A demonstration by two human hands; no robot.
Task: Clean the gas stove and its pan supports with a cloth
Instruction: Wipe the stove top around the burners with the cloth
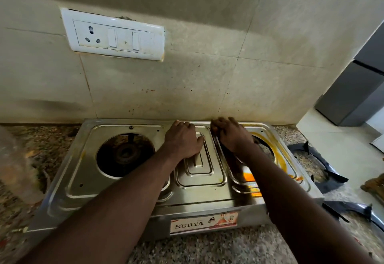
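Observation:
A steel two-burner gas stove [83,170] sits on the granite counter against the wall, with its pan supports taken off. The left burner [125,152] lies bare in its round opening. Orange-yellow spill [249,177] stains the right burner plate. My left hand [182,139] lies on the centre panel, fingers curled over the stove's back edge. My right hand [230,135] is beside it at the right plate's back-left corner, fingers bent onto the rim. Two black pan supports [318,159] [353,209] lie on the counter to the right. No cloth is in view.
A white socket and switch plate [113,35] is on the stained tile wall above the stove. A grey fridge [357,89] stands at the far right. A blurred clear object [14,159] sits on the counter at left, and a brown thing [374,184] at the right edge.

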